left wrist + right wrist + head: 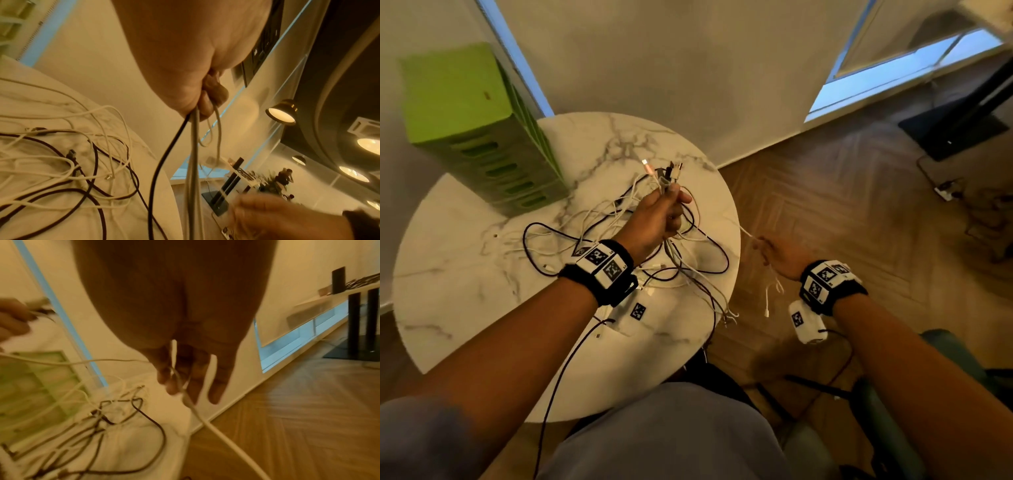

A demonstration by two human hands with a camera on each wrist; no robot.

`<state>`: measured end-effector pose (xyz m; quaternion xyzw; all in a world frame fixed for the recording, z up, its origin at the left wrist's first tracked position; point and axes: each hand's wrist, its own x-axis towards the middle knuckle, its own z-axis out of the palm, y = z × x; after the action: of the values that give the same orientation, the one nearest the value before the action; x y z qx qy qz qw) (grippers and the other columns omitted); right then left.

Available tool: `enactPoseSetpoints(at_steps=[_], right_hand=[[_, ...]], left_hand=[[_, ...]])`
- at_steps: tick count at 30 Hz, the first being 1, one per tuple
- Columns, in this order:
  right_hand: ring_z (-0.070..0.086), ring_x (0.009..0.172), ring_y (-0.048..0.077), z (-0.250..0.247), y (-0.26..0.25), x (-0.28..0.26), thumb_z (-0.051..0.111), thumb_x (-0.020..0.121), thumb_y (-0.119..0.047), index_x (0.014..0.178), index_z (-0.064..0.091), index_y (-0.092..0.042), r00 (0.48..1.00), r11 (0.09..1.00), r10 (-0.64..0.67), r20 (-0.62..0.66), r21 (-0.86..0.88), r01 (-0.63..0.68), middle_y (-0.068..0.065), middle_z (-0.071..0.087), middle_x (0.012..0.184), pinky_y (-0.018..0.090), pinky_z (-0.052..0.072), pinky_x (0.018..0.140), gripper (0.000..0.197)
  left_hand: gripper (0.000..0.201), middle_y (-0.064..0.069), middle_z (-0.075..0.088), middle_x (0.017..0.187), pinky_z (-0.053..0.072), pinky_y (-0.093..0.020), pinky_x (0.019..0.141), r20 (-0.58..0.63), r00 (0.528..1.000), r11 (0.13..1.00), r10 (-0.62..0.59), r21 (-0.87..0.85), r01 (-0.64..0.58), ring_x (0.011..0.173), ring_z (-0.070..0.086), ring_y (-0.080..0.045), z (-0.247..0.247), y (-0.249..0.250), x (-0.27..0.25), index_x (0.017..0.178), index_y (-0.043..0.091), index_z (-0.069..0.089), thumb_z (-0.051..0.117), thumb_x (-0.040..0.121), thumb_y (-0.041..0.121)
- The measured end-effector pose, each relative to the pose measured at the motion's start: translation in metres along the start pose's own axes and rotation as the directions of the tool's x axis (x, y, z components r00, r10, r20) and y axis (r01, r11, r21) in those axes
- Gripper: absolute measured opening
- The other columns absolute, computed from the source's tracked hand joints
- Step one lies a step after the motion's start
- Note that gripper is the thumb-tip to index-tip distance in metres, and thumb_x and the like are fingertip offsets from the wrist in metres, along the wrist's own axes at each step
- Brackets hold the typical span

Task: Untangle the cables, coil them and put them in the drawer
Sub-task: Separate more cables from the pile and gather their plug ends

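Marble surface (465, 308) w/ green drawer unit (476, 130) holds the cable tangle (619, 240); left hand (654, 219) fists plug ends, right hand (780, 255) pinches one white cable (216, 431) clear—untangling early, coiling & stowing left.

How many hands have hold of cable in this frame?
2. The left hand grips a bundle of cables above the table; the right hand holds one white cable out past the table's edge.
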<state>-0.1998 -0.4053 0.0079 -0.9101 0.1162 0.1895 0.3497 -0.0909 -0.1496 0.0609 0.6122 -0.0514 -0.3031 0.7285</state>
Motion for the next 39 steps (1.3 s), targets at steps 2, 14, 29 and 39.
enactPoseSetpoints(at_steps=[2, 14, 29, 39], right_hand=[[0.06, 0.113, 0.033, -0.003, 0.0, -0.002, 0.042, 0.105, -0.02, 0.117, 0.057, -0.021, 0.992, 0.979, 0.088, 0.09, -0.191, -0.07, 0.006, 0.063, 0.111, 0.035, 0.045, 0.09, 0.019], [0.063, 0.096, 0.012, 0.036, -0.101, 0.024, 0.062, 0.096, -0.041, 0.135, 0.046, -0.016, 0.938, 0.937, -0.337, 0.08, 0.127, 0.326, -0.003, 0.067, 0.102, 0.029, 0.048, 0.09, 0.049], [0.047, 0.126, 0.018, -0.008, -0.046, 0.009, 0.057, 0.099, -0.02, 0.138, 0.048, -0.011, 0.967, 0.943, 0.054, 0.25, -0.33, 0.033, -0.001, 0.049, 0.14, 0.033, 0.035, 0.109, 0.041], [0.065, 0.105, 0.019, 0.037, -0.152, 0.027, 0.057, 0.097, -0.031, 0.097, 0.069, -0.012, 0.858, 0.937, -0.316, 0.405, 0.275, 0.215, 0.007, 0.072, 0.105, 0.03, 0.047, 0.101, 0.023]], left_hand=[[0.037, 0.01, 0.034, 0.058, 0.022, -0.018, 0.046, 0.021, 1.0, 0.996, -0.02, -0.084, 0.022, 0.048, 0.029, -0.004, -0.005, 0.005, -0.001, 0.092, 0.011, 0.058, 0.034, 0.111, 0.033], [0.039, 0.007, 0.048, 0.061, 0.031, -0.024, 0.055, -0.046, 0.999, 1.0, 0.021, 0.011, -0.021, 0.055, 0.044, -0.01, -0.02, 0.008, 0.001, 0.087, 0.013, 0.058, 0.035, 0.111, 0.034], [0.041, 0.01, 0.034, 0.051, 0.021, -0.021, 0.051, -0.115, 0.993, 0.981, 0.002, -0.193, -0.024, 0.047, 0.029, -0.004, -0.031, 0.019, 0.01, 0.078, 0.013, 0.049, 0.035, 0.111, 0.032], [0.046, -0.002, 0.051, 0.068, 0.043, -0.031, 0.075, 0.211, 0.97, 0.981, -0.123, -0.12, 0.15, 0.069, 0.054, -0.017, -0.014, 0.035, -0.015, 0.063, 0.021, 0.04, 0.043, 0.107, 0.035]])
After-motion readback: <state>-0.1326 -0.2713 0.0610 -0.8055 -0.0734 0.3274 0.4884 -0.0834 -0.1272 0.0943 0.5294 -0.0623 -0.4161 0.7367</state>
